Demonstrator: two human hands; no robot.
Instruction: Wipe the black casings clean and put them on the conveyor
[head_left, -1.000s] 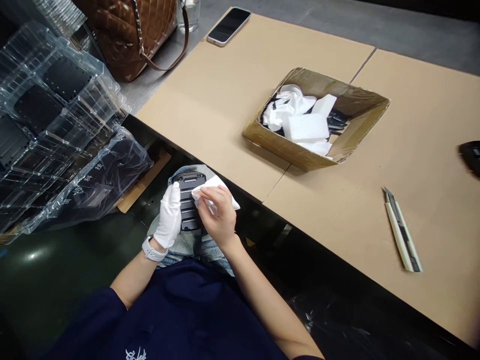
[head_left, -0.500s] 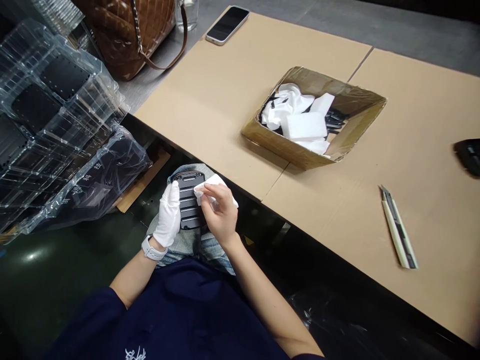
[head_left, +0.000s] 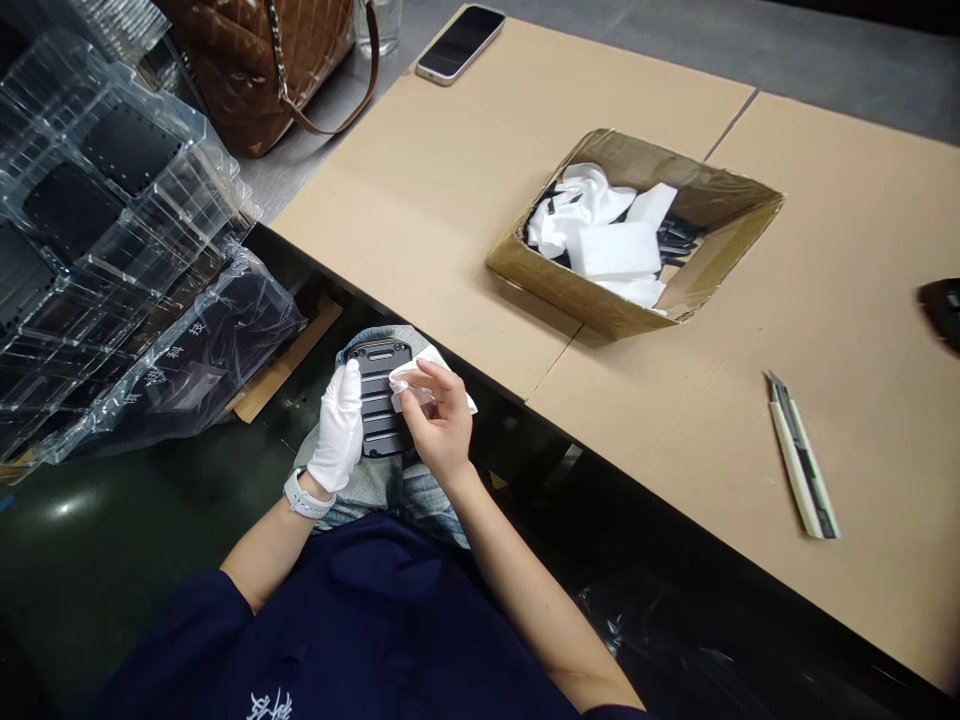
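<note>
Far left, a stack of clear plastic trays (head_left: 97, 170) holding black perforated panels, and just below it a crumpled clear plastic bag (head_left: 232, 340) with dark printed characters. Above those, a quilted brown leather handbag (head_left: 247, 70) with chain and strap, and just beside it a drinking glass (head_left: 379, 25). On the lap, over blue jeans (head_left: 360, 505), a black ribbed device (head_left: 379, 400), lying lengthwise, below the edge of the desk. Along its left side, a white-gloved left hand (head_left: 341, 430), closed on the device and holding it steady, with a white smartwatch (head_left: 302, 497) on the wrist. Over its upper part, a bare right hand (head_left: 442, 430), narrowly pinching a white wipe (head_left: 427, 385) against the device's face. Beyond, a cardboard-covered desk (head_left: 390, 200), with a black smartphone (head_left: 459, 44) near its far edge and an open cardboard box (head_left: 570, 280) of white foam blocks (head_left: 615, 250) and black pieces (head_left: 675, 240). Further right, a utility knife (head_left: 802, 465) lying flat on the cardboard, and at the right edge a blurred dark object (head_left: 943, 312).
</note>
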